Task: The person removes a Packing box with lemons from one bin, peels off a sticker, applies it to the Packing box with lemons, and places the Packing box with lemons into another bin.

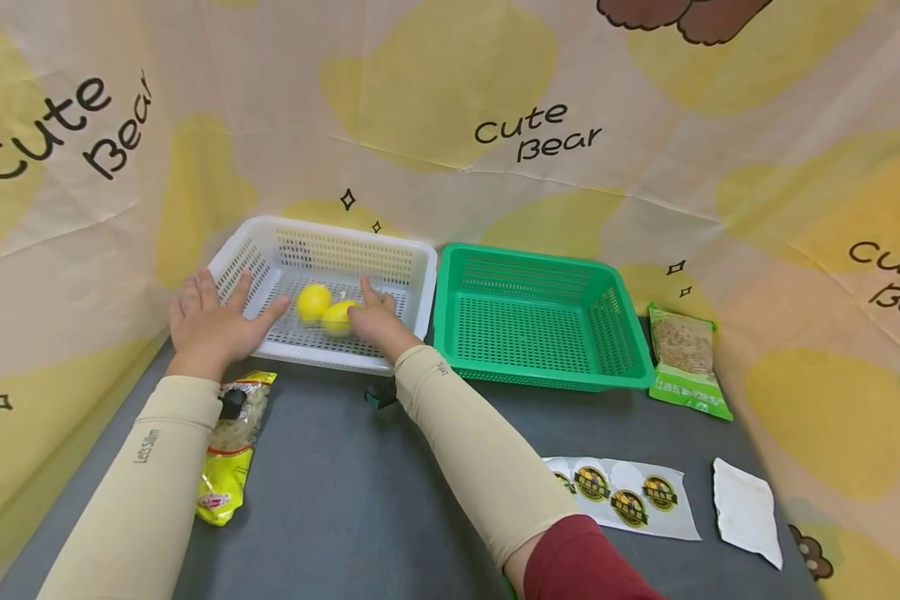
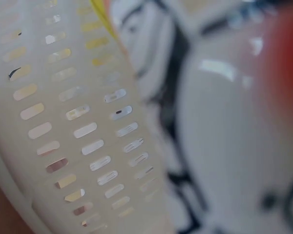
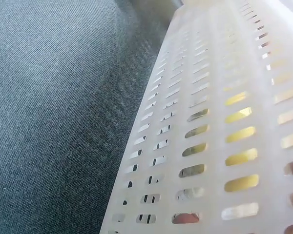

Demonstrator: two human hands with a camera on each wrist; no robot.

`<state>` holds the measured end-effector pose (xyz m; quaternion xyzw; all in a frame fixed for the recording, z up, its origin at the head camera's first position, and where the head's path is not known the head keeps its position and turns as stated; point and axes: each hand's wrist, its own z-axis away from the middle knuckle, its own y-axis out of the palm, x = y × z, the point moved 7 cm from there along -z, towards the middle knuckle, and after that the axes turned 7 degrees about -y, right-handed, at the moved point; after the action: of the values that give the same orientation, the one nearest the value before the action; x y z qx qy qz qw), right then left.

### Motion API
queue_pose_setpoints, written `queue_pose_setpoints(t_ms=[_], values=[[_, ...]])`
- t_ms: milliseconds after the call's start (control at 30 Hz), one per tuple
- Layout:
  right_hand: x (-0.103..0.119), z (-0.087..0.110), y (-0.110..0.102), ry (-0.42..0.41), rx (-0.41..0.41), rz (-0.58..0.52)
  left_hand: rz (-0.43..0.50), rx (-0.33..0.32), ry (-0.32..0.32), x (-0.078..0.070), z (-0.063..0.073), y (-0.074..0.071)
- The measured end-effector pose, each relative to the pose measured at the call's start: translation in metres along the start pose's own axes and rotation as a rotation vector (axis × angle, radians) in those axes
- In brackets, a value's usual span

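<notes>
Near edge: maroon cloth sleeve (image 1: 581, 562) over R arm; stretchy beige arm covers (image 1: 142, 492) on both forearms; all on dk grey woven-cloth tabletop (image 1: 322, 467). To R, white sheet w/ round black-and-yellow stickers (image 1: 622, 497); just beside it, flat white rectangular piece (image 1: 747, 513), material unclear. To L, long yellow-and-clear plastic packet w/ pale contents (image 1: 236, 442), partly under L wrist. Further off, white slotted plastic basket (image 1: 345, 232) w/ two smooth yellow rounded fruits (image 1: 314, 302) on its floor, side by side, approx. mid-basket. Fruits lie btwn the hands: R-hand one right at the R thumb, other one nearer L thumb but apart from it. L hand (image 1: 217, 329): fingers spread wide, thumb well out, laid over basket's L side; holds no fruit. R hand (image 1: 381, 323): inside basket, R part, index finger extended away from body, thumb at edge of nearer fruit; other fingers mostly hidden, so can't tell if pinching or merely touching. Faint clear glint by R fingers, can't ID. L wrist view: slotted wall close up, rest blurred. R wrist view: same basket's outer wall, yellow showing thru slots. R of white basket, close alongside: green slotted plastic basket (image 1: 525, 379); then green-and-clear plastic packet w/ brownish contents (image 1: 686, 358). Bkgd: cream-and-yellow printed cloth (image 1: 450, 75), "Cute Bear" lettering.
</notes>
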<state>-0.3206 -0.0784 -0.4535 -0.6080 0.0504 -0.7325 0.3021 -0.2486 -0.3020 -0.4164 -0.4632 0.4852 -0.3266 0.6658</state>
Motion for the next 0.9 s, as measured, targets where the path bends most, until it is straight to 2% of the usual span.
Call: queue_pose_setpoints(t_ms=[533,767,900], values=[[0.004,0.01,-0.008,-0.001,-0.06,-0.055,-0.012,-0.004,-0.004,0.0,-0.002,0.001],[0.009,0.015,-0.015,-0.055,-0.117,-0.062,-0.02,-0.002,-0.007,0.002,-0.004,0.002],[0.012,0.018,-0.019,-0.08,-0.168,-0.024,-0.022,-0.001,-0.012,0.003,-0.005,0.003]])
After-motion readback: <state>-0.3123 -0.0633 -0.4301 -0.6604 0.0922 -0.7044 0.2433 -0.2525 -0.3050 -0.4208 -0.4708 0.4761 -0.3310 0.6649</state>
